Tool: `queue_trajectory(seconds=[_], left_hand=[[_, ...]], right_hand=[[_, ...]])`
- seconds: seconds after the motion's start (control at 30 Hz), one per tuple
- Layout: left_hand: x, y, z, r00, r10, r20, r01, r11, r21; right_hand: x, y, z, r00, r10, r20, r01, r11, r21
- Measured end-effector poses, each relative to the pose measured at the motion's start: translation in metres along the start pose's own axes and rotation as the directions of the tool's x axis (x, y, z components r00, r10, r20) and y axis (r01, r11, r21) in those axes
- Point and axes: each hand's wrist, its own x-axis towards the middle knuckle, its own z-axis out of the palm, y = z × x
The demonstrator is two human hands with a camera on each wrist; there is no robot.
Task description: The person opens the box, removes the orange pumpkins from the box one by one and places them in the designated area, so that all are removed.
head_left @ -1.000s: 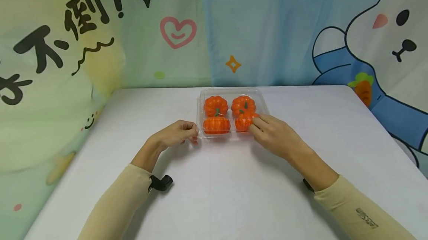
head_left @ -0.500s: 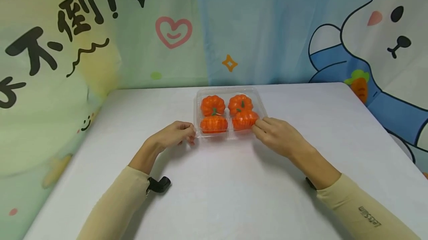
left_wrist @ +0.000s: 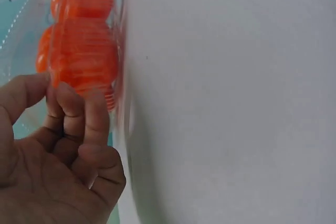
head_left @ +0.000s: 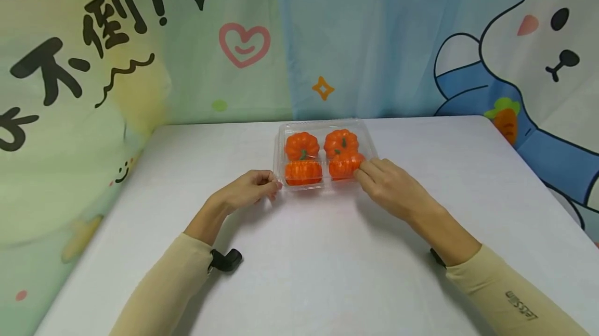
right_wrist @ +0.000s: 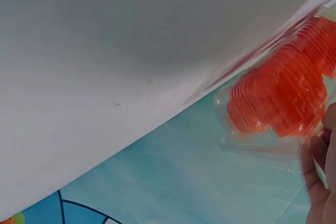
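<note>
A clear plastic box (head_left: 323, 182) with ridged walls holds several orange toy pumpkins (head_left: 303, 173) with green stems, near the table's far edge. My left hand (head_left: 248, 189) is at its front left corner. In the left wrist view, the thumb and fingers (left_wrist: 65, 103) pinch the thin rim there, and the other fingers are bent. My right hand (head_left: 386, 185) pinches the box's edge at the front right, beside a pumpkin (head_left: 343, 165). In the right wrist view, only part of that hand (right_wrist: 317, 177) shows, at the rim; its exact grip is partly hidden.
A white-covered table (head_left: 318, 263) stretches towards me. Its far edge meets a printed cloth backdrop (head_left: 355, 39) with cartoon drawings. A dark wrist strap mount (head_left: 226, 260) sticks out from my left sleeve.
The box has shifted very slightly to the right. My left thumb has moved further over the front left corner. The right hand stays at the front right, and the view has shifted a little.
</note>
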Motion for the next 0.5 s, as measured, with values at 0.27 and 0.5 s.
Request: queue_trajectory(seconds=[0.27, 0.5], left_hand=[[0.002, 0.01, 0.001, 0.999, 0.03, 0.017, -0.03, 1.0, 0.002], [0.002, 0.011, 0.002, 0.999, 0.04, 0.036, -0.04, 0.999, -0.008]], right_hand=[[0.001, 0.002, -0.004, 0.998, 0.041, 0.042, -0.042, 0.999, 0.004], [0.008, 0.007, -0.015, 0.987, 0.067, 0.149, -0.072, 0.997, 0.024]])
